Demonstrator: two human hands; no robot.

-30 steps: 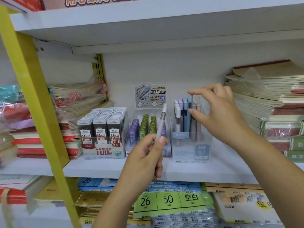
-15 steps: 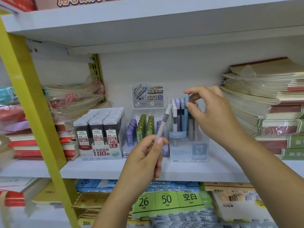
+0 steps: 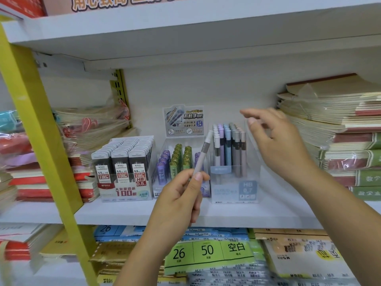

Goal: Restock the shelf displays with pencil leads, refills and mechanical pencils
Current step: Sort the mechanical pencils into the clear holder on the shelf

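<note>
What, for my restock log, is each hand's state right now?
Left hand: closed on a mechanical pencil, pinched between thumb and fingers.
Right hand: open, fingers loosely spread, holding nothing, above the pencil display.

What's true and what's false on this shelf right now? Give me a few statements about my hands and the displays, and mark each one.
1. The left hand holds a pale mechanical pencil. True.
2. The right hand grips a blue pencil. False: its fingers are spread and hold nothing, up beside the clear pencil box.
3. The black lead cases stand left of the purple and green refill tubes. True.
4. The clear pencil box lies tipped on its side. False: it stands upright with pencils standing in it.
</note>
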